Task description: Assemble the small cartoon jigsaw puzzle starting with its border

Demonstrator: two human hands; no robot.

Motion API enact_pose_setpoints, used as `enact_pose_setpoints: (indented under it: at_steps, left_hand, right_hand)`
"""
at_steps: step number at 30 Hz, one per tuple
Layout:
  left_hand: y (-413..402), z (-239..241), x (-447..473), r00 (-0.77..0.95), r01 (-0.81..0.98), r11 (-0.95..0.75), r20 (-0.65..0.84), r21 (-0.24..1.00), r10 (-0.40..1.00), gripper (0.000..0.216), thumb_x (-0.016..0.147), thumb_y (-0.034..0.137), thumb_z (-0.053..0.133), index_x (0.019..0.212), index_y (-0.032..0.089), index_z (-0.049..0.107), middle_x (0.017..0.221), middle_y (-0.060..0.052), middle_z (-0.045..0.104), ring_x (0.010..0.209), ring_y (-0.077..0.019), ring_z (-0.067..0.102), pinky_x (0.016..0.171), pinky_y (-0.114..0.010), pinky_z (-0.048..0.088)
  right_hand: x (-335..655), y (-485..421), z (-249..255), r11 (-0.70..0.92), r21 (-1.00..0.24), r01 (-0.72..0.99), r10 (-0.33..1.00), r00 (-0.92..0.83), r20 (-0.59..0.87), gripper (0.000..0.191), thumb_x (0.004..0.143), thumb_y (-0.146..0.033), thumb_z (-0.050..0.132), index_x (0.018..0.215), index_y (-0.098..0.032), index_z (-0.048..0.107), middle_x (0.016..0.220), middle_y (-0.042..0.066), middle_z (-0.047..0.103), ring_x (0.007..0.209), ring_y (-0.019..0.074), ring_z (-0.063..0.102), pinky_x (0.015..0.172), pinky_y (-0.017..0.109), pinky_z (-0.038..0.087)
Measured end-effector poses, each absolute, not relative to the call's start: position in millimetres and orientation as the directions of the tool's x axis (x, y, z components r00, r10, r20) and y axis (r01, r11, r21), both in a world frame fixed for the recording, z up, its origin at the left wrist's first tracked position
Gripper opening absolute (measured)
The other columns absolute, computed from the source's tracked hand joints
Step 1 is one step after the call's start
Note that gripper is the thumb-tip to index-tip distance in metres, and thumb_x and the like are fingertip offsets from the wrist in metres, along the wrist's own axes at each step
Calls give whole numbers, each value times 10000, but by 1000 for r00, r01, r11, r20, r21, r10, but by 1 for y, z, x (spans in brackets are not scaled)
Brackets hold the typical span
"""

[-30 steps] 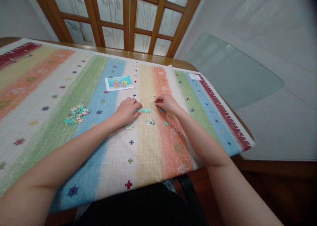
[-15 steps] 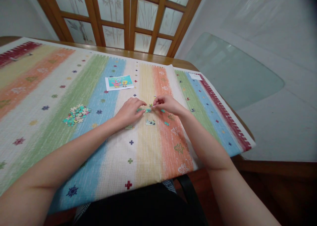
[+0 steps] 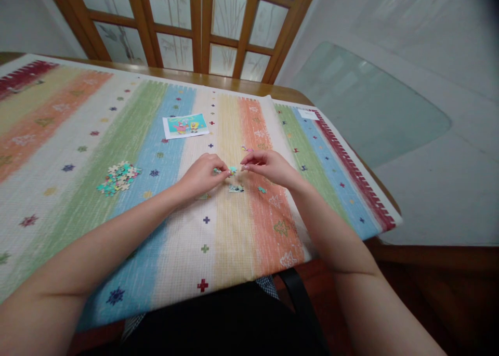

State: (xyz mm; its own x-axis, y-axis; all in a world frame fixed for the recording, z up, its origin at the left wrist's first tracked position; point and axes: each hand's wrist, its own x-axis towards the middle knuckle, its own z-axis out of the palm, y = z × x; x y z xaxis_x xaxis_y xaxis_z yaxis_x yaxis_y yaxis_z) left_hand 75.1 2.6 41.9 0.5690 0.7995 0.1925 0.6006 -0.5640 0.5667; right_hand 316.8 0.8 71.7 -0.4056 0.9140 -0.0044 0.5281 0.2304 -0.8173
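Note:
My left hand (image 3: 206,173) pinches a small teal and yellow jigsaw puzzle piece (image 3: 233,169) between thumb and index finger, above the cloth. Facing it, my right hand (image 3: 270,167) has its thumb and index fingertips slightly apart, with nothing I can make out between them. Just below the hands lies a pale puzzle section (image 3: 236,188) with dark figures. A loose teal piece (image 3: 262,189) rests on the orange stripe, under my right hand. Behind the right fingers, a pink and yellow piece (image 3: 247,149) shows in part.
A heap of mixed puzzle pieces (image 3: 119,178) lies to the left on the striped tablecloth (image 3: 187,262). Farther back is a cartoon reference picture (image 3: 186,126). A white slip of paper (image 3: 307,115) sits near the far right corner. Wooden glazed doors (image 3: 197,34) stand behind the table.
My right fingertips have drawn slightly away from the left ones and parted. The small piece that was at my right fingertips is now at my left. The view has shifted slightly.

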Motion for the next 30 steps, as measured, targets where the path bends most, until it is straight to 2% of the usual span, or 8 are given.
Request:
enact_pose_setpoints:
  at_steps: [6,11,14,20,23,27,30]
  left_hand:
    - [2,38,72,598,672,-578,121,463,792,227,952,307,624,832,200,784,909,-93,699,932,-249,593,890,-416,475]
    - [1,36,73,607,683,-582,101,441,788,221,946,292,618,857,199,797,930,-107,677,950,-259,581,901,-428,473]
    - [1,36,72,608,685,-577,87,444,789,204,946,301,625,886,199,791,937,-102,655,950,-257,573,912,-430,463]
    - [0,39,70,626,698,-581,36,419,779,228,957,346,613,888,210,782,916,-93,620,945,-258,547,885,-418,442]
    - [-3,39,72,623,723,-574,-3,384,782,230,953,342,604,877,209,776,887,-91,611,927,-262,542,863,-413,431]
    - [-8,38,75,607,751,-563,-24,344,795,258,958,357,575,865,199,756,894,-100,614,959,-281,534,834,-402,415]
    - [-11,38,76,606,762,-568,-36,311,794,272,967,356,549,866,189,738,911,-103,618,973,-286,526,826,-399,401]
  right_hand:
    - [340,-31,64,233,-703,672,954,-298,31,173,902,-331,638,922,-218,767,932,57,763,867,198,684,815,352,518]
    - [355,-41,48,140,-765,628,980,-197,18,252,904,-421,630,933,-203,753,914,69,758,797,204,683,764,361,526]
    - [359,-38,40,133,-786,604,987,-157,47,277,889,-457,644,931,-202,744,940,79,760,824,212,687,780,369,529]
    - [356,-40,35,108,-779,618,990,-137,28,233,912,-399,642,956,-198,754,926,80,759,813,214,687,767,365,524]
    - [344,-46,35,242,-709,663,964,-250,96,182,942,-311,625,972,-204,768,943,76,759,866,216,679,818,374,504]
    - [324,-55,35,533,-499,684,834,-523,175,181,971,-256,628,1054,-234,788,1031,73,744,1023,232,625,953,416,431]
    - [314,-60,31,601,-360,714,794,-583,171,216,1002,-280,606,1106,-242,792,1074,86,731,1055,254,581,932,429,396]
